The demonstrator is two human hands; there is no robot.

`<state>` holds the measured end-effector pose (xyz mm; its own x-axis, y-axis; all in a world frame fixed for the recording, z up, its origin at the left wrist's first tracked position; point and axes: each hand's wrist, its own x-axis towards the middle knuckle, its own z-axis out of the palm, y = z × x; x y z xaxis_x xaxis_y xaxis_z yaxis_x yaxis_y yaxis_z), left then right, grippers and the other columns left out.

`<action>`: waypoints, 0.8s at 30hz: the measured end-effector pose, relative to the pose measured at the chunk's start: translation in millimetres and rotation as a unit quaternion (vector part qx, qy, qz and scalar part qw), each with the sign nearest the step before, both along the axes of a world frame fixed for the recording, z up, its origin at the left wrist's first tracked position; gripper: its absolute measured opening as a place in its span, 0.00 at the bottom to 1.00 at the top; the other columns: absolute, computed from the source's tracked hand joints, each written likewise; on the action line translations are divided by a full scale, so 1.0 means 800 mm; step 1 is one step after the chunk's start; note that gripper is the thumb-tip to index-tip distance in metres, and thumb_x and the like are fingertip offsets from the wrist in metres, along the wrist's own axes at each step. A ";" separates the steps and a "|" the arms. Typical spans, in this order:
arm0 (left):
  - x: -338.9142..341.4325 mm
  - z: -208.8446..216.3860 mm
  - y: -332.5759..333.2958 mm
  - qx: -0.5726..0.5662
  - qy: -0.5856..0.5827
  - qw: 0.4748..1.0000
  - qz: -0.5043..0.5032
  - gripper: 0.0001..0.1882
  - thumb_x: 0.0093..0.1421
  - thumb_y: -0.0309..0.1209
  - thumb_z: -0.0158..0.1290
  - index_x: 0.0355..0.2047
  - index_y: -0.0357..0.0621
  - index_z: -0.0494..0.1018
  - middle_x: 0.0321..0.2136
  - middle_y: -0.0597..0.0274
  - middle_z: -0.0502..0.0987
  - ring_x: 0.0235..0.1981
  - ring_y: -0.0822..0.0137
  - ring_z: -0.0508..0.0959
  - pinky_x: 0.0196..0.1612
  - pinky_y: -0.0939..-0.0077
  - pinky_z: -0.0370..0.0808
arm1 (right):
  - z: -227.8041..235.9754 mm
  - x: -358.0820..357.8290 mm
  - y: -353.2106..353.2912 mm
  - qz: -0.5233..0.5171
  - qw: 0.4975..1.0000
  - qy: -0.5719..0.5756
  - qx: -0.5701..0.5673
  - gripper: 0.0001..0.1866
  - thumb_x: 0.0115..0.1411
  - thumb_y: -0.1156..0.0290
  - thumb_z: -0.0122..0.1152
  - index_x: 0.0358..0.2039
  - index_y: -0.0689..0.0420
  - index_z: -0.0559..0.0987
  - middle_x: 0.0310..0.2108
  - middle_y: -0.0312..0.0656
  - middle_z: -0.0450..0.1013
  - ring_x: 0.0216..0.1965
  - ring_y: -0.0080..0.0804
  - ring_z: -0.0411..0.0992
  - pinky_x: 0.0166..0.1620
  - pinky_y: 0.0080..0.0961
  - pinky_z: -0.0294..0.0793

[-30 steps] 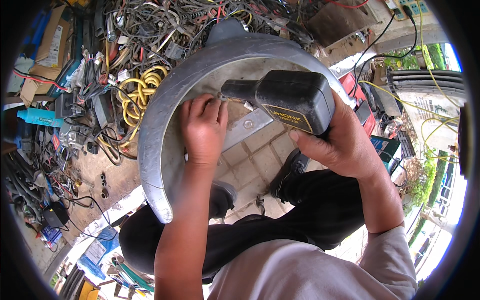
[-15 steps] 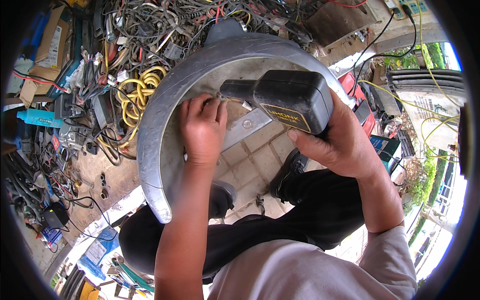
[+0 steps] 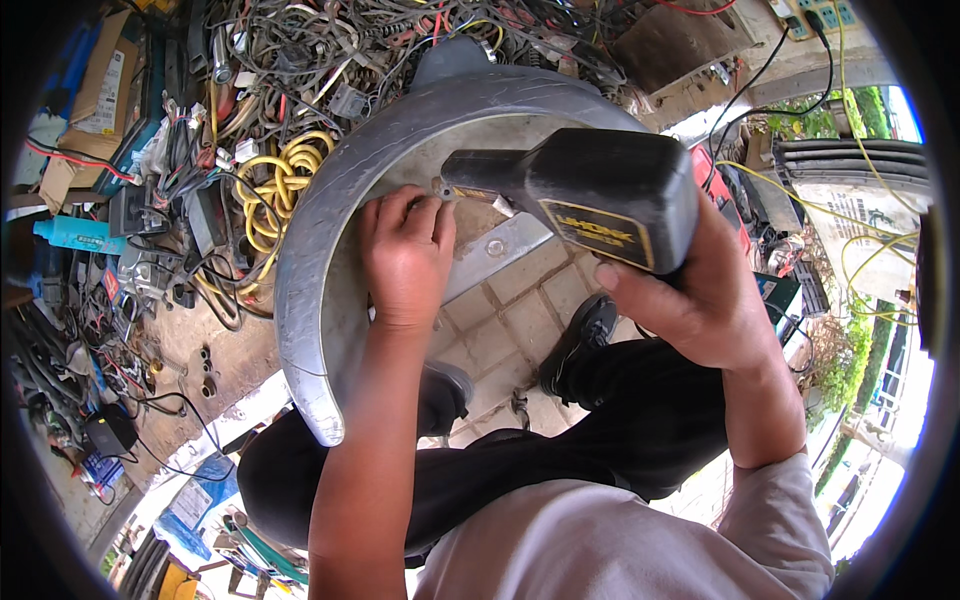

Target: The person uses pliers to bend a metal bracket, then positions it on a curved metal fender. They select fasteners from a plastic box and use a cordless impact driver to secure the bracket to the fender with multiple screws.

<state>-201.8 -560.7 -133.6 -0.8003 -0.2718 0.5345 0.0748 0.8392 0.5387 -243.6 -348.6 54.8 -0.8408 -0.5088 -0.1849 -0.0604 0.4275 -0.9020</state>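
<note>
A scuffed grey curved fender (image 3: 303,290) arches in front of me, its pale inner side facing my hands. My left hand (image 3: 405,260) is closed, its curled fingers against the fender's inner side; whatever they pinch is hidden. My right hand (image 3: 700,290) grips a black power tool (image 3: 620,190) with a bulky body, a yellow-edged label and a narrow nose pointing left. The tip of that nose sits just beside my left fingertips, at a small metal piece (image 3: 443,188). Below the tool runs a flat metal bar (image 3: 500,247) with a round fastener or hole.
Tangled dark cables (image 3: 330,50) are heaped behind the fender. A yellow cord coil (image 3: 275,190) lies to its left, near a teal bottle (image 3: 80,236) and loose electrical parts. Pavers (image 3: 490,330) show between my feet. A power strip (image 3: 810,18) is at the far right.
The tool's body has swung slightly right and toward me with my right hand, while its tip stays near my left fingers. My left hand and the fender have not visibly moved.
</note>
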 end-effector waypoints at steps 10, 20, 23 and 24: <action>0.000 0.003 0.000 -0.002 -0.007 1.000 -0.002 0.05 0.48 0.24 0.66 0.26 0.41 0.80 0.34 0.61 0.79 0.35 0.55 0.76 0.40 0.62 0.75 | 0.009 0.064 0.079 -0.076 0.995 -0.006 -0.069 0.37 0.48 0.74 0.72 0.59 0.67 0.68 0.48 0.45 0.76 0.48 0.30 0.75 0.52 0.26 0.73; 0.004 0.006 0.001 -0.022 -0.022 0.999 -0.009 0.06 0.50 0.26 0.66 0.29 0.39 0.81 0.35 0.59 0.80 0.37 0.54 0.77 0.43 0.62 0.76 | -0.111 0.138 0.139 0.251 0.913 0.167 0.274 0.41 0.46 0.64 0.69 0.63 0.53 0.67 0.34 0.41 0.75 0.28 0.42 0.78 0.28 0.36 0.78; 0.001 0.006 0.001 -0.034 -0.015 0.999 -0.015 0.06 0.49 0.25 0.66 0.28 0.40 0.81 0.35 0.59 0.80 0.36 0.53 0.77 0.42 0.61 0.76 | -0.229 0.152 0.109 0.216 0.877 0.288 0.319 0.32 0.57 0.66 0.57 0.64 0.54 0.66 0.34 0.40 0.72 0.30 0.37 0.78 0.27 0.34 0.78; 0.001 0.006 0.001 -0.034 -0.015 0.999 -0.013 0.06 0.49 0.25 0.66 0.28 0.40 0.81 0.35 0.59 0.80 0.36 0.53 0.77 0.42 0.61 0.76 | -0.269 0.151 0.103 0.219 0.872 0.292 0.326 0.31 0.58 0.67 0.55 0.64 0.54 0.66 0.35 0.40 0.72 0.32 0.37 0.78 0.28 0.34 0.78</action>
<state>-201.0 -560.2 -129.0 -0.8229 -0.2141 0.5263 0.0824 0.8715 0.4834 -122.7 -266.0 -160.8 -0.6395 -0.7519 -0.1603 -0.7147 0.6583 -0.2365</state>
